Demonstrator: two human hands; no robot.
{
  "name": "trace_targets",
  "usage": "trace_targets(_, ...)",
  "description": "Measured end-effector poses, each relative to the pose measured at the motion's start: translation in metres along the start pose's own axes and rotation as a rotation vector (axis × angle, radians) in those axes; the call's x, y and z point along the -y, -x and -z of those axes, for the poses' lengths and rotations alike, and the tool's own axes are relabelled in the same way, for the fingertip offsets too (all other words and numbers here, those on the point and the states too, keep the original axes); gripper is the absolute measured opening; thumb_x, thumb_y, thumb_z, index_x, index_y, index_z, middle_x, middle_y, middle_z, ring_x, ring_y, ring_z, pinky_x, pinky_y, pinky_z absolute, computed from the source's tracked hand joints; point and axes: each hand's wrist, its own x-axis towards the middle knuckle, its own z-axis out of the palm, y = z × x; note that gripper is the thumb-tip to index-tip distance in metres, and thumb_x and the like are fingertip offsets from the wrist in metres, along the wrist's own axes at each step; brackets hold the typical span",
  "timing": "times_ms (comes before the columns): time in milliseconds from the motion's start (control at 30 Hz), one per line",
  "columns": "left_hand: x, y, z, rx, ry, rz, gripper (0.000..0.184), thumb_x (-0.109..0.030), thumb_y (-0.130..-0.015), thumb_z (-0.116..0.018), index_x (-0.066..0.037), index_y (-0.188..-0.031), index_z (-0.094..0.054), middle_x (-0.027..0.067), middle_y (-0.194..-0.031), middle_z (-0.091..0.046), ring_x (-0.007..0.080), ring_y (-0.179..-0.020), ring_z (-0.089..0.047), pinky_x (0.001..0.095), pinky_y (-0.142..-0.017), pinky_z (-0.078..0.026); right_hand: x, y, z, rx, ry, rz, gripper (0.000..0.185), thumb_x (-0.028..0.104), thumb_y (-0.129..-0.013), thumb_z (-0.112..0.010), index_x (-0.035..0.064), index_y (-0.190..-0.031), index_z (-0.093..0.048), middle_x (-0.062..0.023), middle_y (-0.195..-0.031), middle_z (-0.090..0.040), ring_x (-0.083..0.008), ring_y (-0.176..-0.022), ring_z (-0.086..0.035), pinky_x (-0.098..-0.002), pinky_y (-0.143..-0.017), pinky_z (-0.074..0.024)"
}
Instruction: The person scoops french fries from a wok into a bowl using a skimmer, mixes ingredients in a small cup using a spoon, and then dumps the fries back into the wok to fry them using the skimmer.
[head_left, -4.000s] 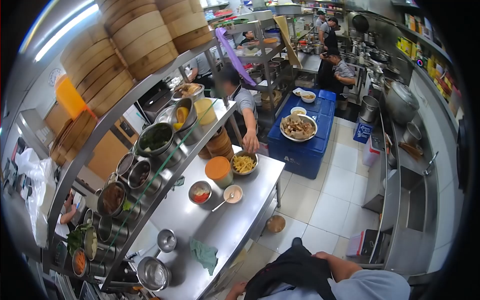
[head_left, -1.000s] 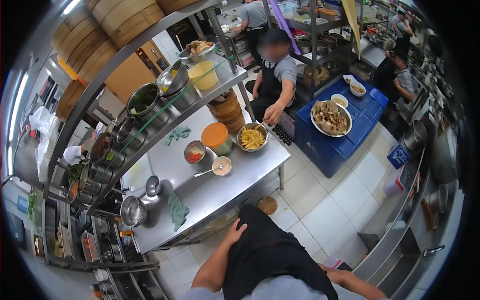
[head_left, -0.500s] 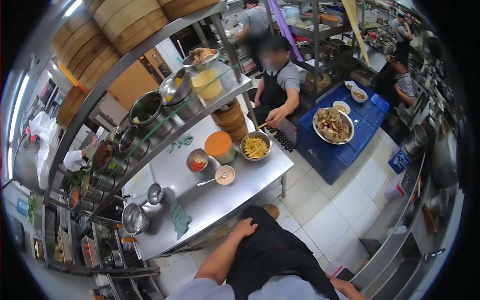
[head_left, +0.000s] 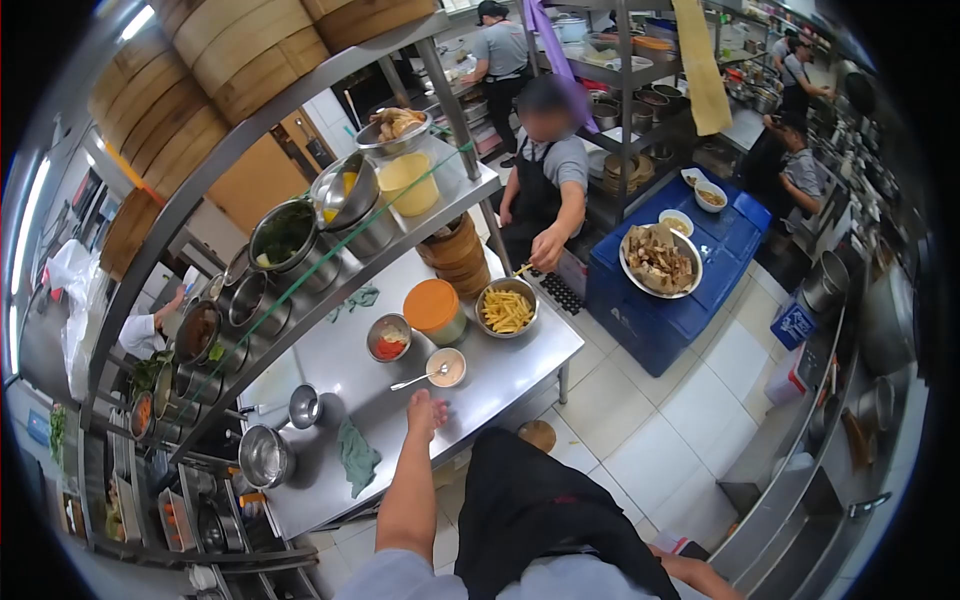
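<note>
Go slow by near edge of bench (head_left: 505, 365), with left hand (head_left: 427, 412) loosely spread, to not bump spoon (head_left: 408, 382) or sauce (head_left: 453, 366). Cannot tell about right hand (head_left: 670, 562).

On the left, a metal rack (head_left: 430, 222) slants across the room, with round bamboo steamers (head_left: 250, 50) stacked on its upper level. Below them stands a row of metal containers, one holding green leaves (head_left: 283, 235). Lower, a crumpled green cloth (head_left: 357, 458) lies near two metal bowls (head_left: 266, 456). Right of centre, a blue chest (head_left: 635, 325) bears a large white bowl (head_left: 660, 293) of paper-lined food and smaller bowls. Purple (head_left: 556, 55) and yellow cloths (head_left: 703, 75) hang beyond it. At near right is a metal sink (head_left: 808, 500).
</note>
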Motion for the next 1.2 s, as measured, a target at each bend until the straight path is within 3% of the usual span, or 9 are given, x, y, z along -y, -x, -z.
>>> trace_targets(133,-0.004,-0.017,-0.013,0.193,-0.104,-0.007,0.049,-0.033,-0.104,-0.042,-0.027,-0.15,-0.026,0.0073,-0.095,-0.065,0.0159,-0.07,-0.061,0.035,-0.061,-0.052,-0.058,-0.01,0.018,0.052,0.19,0.068,0.082,0.032,-0.09,-0.066,0.0062,-0.154,-0.023,-0.017,-0.157,-0.029,-0.0266,-0.145,-0.026,-0.0359,-0.118,-0.0221)
trace_targets(467,-0.003,-0.011,-0.086,0.131,-0.144,-0.06,0.042,-0.026,-0.101,-0.041,-0.023,-0.143,-0.039,0.008,-0.085,-0.065,0.0143,-0.068,-0.063,0.0293,-0.051,-0.05,-0.035,0.013,-0.007,-0.07,0.087,0.033,0.083,0.036,-0.09,-0.066,0.0045,-0.153,-0.023,-0.013,-0.156,-0.03,-0.0237,-0.144,-0.025,-0.0364,-0.118,-0.0192)
trace_targets(567,-0.026,-0.007,-0.095,0.172,-0.704,0.096,0.036,-0.026,-0.099,-0.043,-0.017,-0.13,-0.057,0.0147,-0.083,-0.07,0.0248,-0.073,-0.067,0.038,-0.059,-0.054,-0.026,0.02,-0.018,-0.138,0.071,0.027,0.085,0.033,-0.087,-0.069,0.0062,-0.153,-0.024,-0.0165,-0.157,-0.029,-0.027,-0.145,-0.025,-0.0376,-0.118,-0.0211)
trace_targets(633,-0.042,0.005,-0.103,0.024,-1.341,-0.731,0.032,-0.026,-0.094,-0.048,-0.01,-0.108,-0.071,0.02,-0.09,-0.071,0.0373,-0.086,-0.068,0.0466,-0.074,-0.054,-0.011,0.026,-0.028,-0.188,0.062,0.015,0.084,0.034,-0.088,-0.068,0.0055,-0.153,-0.024,-0.0168,-0.157,-0.028,-0.0273,-0.145,-0.025,-0.038,-0.118,-0.0212)
trace_targets(667,-0.053,0.012,-0.115,0.053,-1.186,-0.779,0.029,-0.025,-0.09,-0.052,-0.007,-0.096,-0.074,0.0195,-0.1,-0.069,0.0423,-0.096,-0.064,0.0487,-0.085,-0.051,-0.004,0.029,-0.032,-0.2,0.067,0.012,0.082,0.035,-0.089,-0.066,0.0047,-0.153,-0.024,-0.0179,-0.156,-0.029,-0.0281,-0.145,-0.026,-0.0381,-0.118,-0.0217)
trace_targets(733,-0.076,0.026,-0.145,0.077,-1.093,-0.946,0.028,-0.029,-0.09,-0.056,-0.009,-0.099,-0.074,0.0187,-0.1,-0.07,0.04,-0.095,-0.066,0.0474,-0.083,-0.052,-0.006,0.029,-0.036,-0.219,0.07,0.008,0.08,0.036,-0.09,-0.064,0.0039,-0.152,-0.025,-0.0189,-0.155,-0.03,-0.0289,-0.144,-0.027,-0.0383,-0.117,-0.0222)
trace_targets(867,-0.091,0.009,-0.196,0.103,-1.158,-0.969,0.026,-0.029,-0.089,-0.058,-0.011,-0.098,-0.075,0.0179,-0.099,-0.071,0.0383,-0.095,-0.067,0.047,-0.084,-0.053,-0.067,0.031,-0.034,-0.185,0.177,0.054,0.083,0.037,-0.092,-0.06,0.0048,-0.155,-0.017,-0.0164,-0.158,-0.024,-0.0265,-0.145,-0.024,-0.038,-0.118,-0.0187)
trace_targets(1067,-0.088,-0.015,-0.222,-0.07,-1.359,-0.814,0.032,-0.033,-0.088,-0.061,-0.005,-0.097,-0.073,0.0197,-0.094,-0.072,0.038,-0.091,-0.07,0.0487,-0.079,-0.055,-0.028,0.038,-0.055,-0.305,-0.116,-0.123,0.086,0.042,-0.095,-0.057,0.0049,-0.156,-0.01,-0.0134,-0.161,-0.017,-0.0235,-0.147,-0.019,-0.0364,-0.12,-0.0153)
trace_targets(1200,-0.094,-0.002,-0.218,-0.066,-1.287,-0.829,0.024,-0.03,-0.089,-0.06,-0.011,-0.097,-0.073,0.017,-0.096,-0.072,0.0368,-0.093,-0.069,0.0486,-0.079,-0.054,-0.028,0.041,-0.058,-0.284,-0.09,-0.134,0.086,0.042,-0.095,-0.057,0.0048,-0.156,-0.01,-0.0139,-0.161,-0.016,-0.0243,-0.147,-0.018,-0.0368,-0.12,-0.0152)
